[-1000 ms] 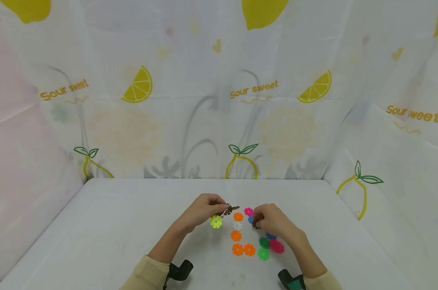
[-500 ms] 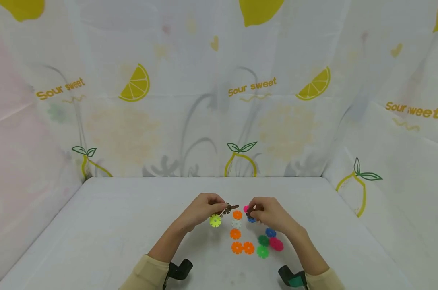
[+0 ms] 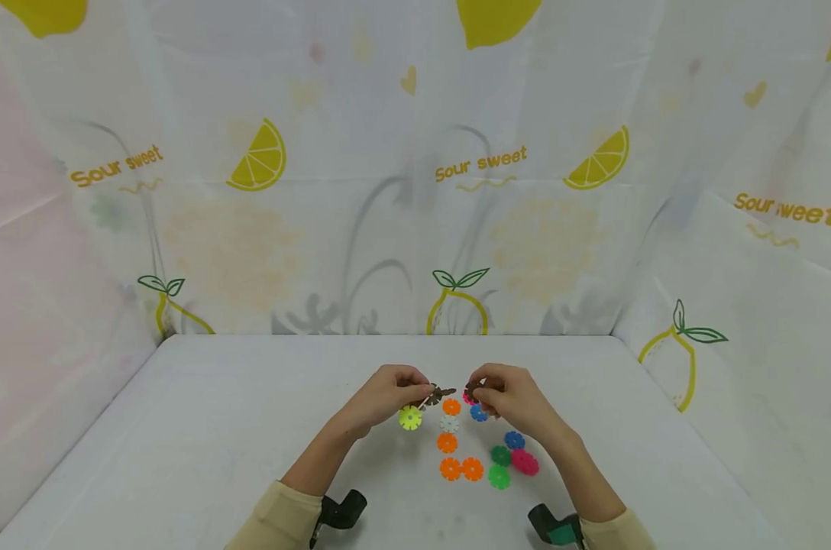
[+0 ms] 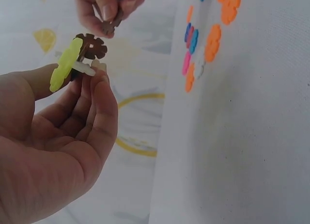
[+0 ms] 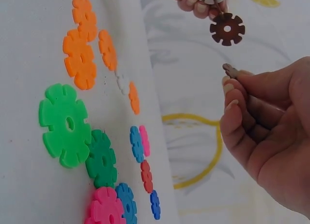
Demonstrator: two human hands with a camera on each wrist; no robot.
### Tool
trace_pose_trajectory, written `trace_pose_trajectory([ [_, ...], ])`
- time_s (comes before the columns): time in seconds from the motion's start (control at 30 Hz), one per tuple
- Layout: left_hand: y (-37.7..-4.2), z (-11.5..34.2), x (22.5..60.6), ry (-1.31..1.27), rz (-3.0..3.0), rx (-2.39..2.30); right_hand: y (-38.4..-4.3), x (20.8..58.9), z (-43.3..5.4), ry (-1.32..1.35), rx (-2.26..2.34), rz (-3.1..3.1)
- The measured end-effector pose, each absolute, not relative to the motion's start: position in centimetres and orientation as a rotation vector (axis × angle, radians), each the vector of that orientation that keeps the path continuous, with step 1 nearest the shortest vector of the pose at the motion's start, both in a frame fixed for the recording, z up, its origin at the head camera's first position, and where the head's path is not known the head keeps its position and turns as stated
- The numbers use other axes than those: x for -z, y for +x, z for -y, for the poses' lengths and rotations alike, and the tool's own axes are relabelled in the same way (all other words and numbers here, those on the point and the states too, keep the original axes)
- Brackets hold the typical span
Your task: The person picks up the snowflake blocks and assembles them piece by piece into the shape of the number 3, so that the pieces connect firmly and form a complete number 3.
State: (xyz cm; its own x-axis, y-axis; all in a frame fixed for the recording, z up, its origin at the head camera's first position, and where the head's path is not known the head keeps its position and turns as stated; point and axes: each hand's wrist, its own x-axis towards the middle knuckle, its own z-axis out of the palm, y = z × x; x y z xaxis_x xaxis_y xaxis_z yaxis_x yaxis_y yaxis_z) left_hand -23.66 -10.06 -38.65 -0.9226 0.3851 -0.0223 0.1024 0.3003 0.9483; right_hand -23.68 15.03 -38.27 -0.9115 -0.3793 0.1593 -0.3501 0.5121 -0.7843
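My left hand (image 3: 388,401) pinches a small cluster of joined plastic snowflake discs above the table. In the left wrist view the cluster has a yellow disc (image 4: 66,64), a white disc (image 4: 83,68) seen edge-on and a brown disc (image 4: 96,48) that sticks out past the fingertips. Just to the right, my right hand (image 3: 515,401) holds a loose brown disc (image 5: 230,70) between thumb and fingers, partly hidden by them. A narrow gap separates this disc from the brown one on the cluster.
Below the hands, orange discs (image 3: 447,443) and a white disc (image 3: 449,423) lie on the white table (image 3: 216,435). Nearer the right forearm are a light green disc (image 5: 65,124), a dark green disc (image 5: 101,158), pink (image 5: 107,209) and blue ones. A printed curtain (image 3: 360,229) stands behind.
My right hand has moved left and away from me with its brown disc, closer to the cluster, uncovering blue discs on the table. The left hand has stayed nearly still.
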Motion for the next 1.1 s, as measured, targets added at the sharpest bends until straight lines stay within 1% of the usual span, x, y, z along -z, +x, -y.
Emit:
trace_pose_trajectory([
  [0.53,-23.6,9.8,38.5,0.459,-2.319,-1.682,-23.5,38.0,-14.4,-0.643,1.638,-2.561],
  [1.1,-23.5,9.6,38.5,0.478,-2.33,-1.665,-23.3,38.0,-14.0,-0.63,1.697,-2.484],
])
